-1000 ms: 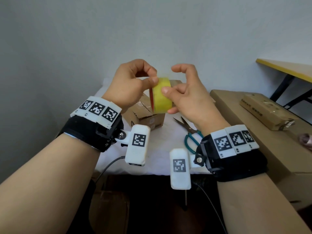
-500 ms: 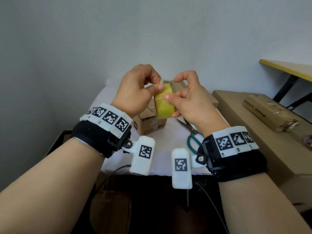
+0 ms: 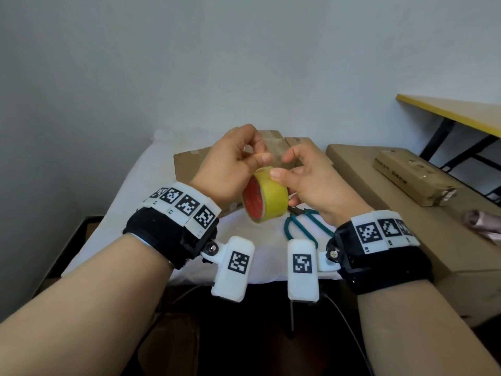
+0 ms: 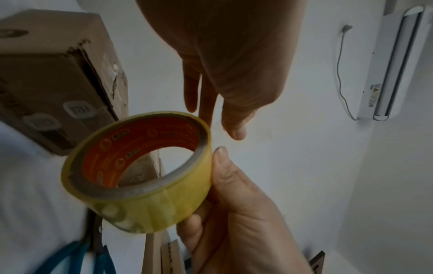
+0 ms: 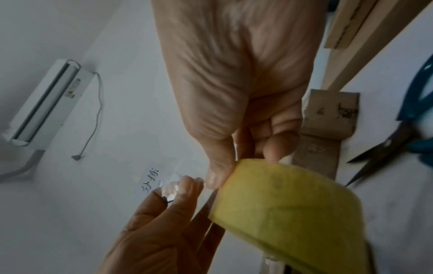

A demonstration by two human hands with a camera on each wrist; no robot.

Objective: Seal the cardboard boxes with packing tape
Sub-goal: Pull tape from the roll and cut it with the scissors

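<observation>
A yellow packing tape roll [image 3: 271, 202] with a red core hangs in the air over the white table. My right hand [image 3: 283, 183] grips it, thumb on the top edge and fingers underneath. My left hand [image 3: 257, 156] is just above the roll and pinches what looks like the clear free end of the tape [image 5: 173, 187] between thumb and forefinger. In the left wrist view the roll [image 4: 164, 209] shows its open core. A brown cardboard box [image 3: 189, 164] lies on the table behind my hands, and a second one [image 3: 301, 143] is partly hidden beside it.
Teal-handled scissors [image 3: 301, 221] lie on the white tabletop [image 3: 135, 199] below my right hand. A big cardboard carton [image 3: 406, 213] stands at the right with a long flat box [image 3: 412, 177] on top. Behind it is a yellow-edged desk [image 3: 447, 112].
The roll has tipped so its red core faces me, and both hands sit lower in the view. My left thumb and forefinger have lifted off the roll's face and moved up.
</observation>
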